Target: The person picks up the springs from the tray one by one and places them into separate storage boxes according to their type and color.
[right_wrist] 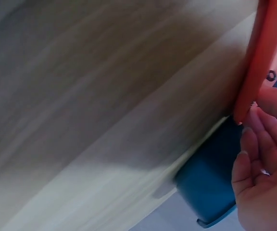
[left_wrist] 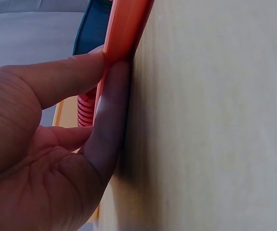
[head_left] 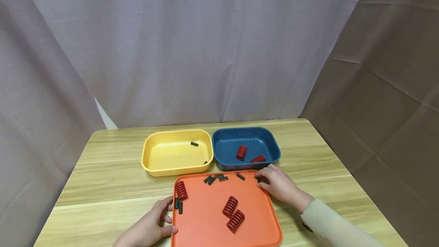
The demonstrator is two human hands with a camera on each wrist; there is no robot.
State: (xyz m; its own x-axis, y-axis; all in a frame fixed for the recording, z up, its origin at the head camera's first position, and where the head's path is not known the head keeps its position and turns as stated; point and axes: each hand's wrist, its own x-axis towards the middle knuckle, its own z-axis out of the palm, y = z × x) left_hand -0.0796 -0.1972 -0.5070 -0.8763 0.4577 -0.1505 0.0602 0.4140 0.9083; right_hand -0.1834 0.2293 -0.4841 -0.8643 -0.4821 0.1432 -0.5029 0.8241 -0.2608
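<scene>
An orange tray [head_left: 202, 220] lies on the table with springs on it. My left hand [head_left: 151, 220] grips its left edge; in the left wrist view the thumb [left_wrist: 66, 77] presses the rim and a finger lies along the tray's side. At the far right corner my right hand [head_left: 277, 184] pinches a small dark spring [head_left: 258, 180], mostly hidden by the fingers. Two thick red springs [head_left: 230, 206] lie mid-tray. Another red spring [head_left: 181, 191] is at the far left, beside two small dark springs [head_left: 180, 207]. Several more small dark springs [head_left: 212, 180] lie along the far edge.
Behind the tray stand a yellow bin [head_left: 164, 155] with two small dark springs [head_left: 194, 144] and a blue bin [head_left: 226, 149] with two red springs [head_left: 241, 153]. The bins sit side by side on the wooden table [head_left: 109, 186]. Grey curtains [head_left: 192, 48] hang behind.
</scene>
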